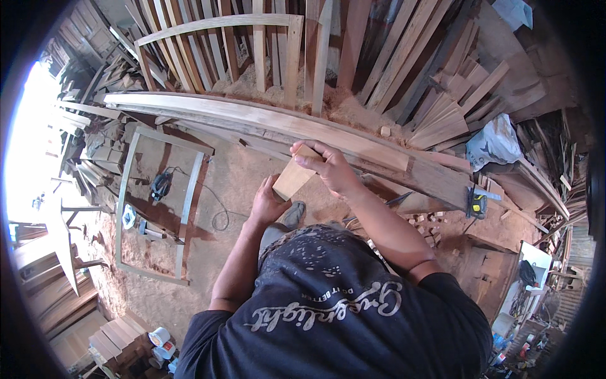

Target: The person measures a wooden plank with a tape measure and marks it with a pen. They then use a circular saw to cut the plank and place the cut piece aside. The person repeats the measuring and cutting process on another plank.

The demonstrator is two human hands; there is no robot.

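Between both hands I hold a short, flat piece of light wood (294, 179), tilted in front of my body. My right hand (328, 169) grips its upper end, with the thumb across the face and the fingers over the top edge. My left hand (268, 203) is closed around the lower left end, its fingers partly hidden behind the wood. Just beyond my hands runs a long plank bench (435, 183), on which a long pale board (252, 119) lies. A yellow and black tape measure (478, 206) rests at the right end of the bench.
On the floor at left lies a rectangular wooden frame (190, 203), with a dark power tool (162, 185) inside it and a loose cable (221, 220) alongside. Upright boards (260, 57) lean at the back. Wood offcuts (431, 232) and a white sack (495, 145) are at right.
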